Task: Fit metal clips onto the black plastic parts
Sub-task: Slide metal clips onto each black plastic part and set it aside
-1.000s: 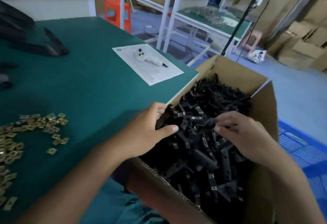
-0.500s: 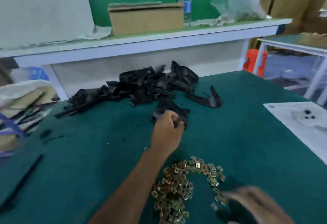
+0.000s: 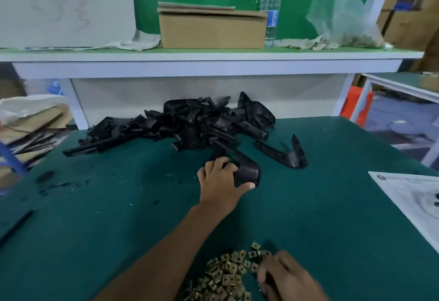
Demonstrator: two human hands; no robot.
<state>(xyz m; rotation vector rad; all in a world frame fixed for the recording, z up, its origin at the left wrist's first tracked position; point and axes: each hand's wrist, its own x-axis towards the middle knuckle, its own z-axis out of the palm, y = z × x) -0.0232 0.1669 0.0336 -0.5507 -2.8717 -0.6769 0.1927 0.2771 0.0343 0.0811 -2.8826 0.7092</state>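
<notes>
Black plastic part [image 3: 247,172] gripped in our left hand [image 3: 221,182], mid-frame, unclipped. Our right hand [image 3: 285,277], lower right, seemingly pinches among the brass clips [image 3: 225,274]; the pile of parts [image 3: 190,125] waits.

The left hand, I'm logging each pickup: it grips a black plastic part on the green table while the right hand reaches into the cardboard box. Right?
Not quite. The head view shows the right hand at the metal clips, not the cardboard box. The left hand does grip a black plastic part on the green table.

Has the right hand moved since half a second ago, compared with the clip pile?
Yes. The right hand has moved left onto the near right edge of the metal clips; before, it was blurred, right of the pile.
</notes>
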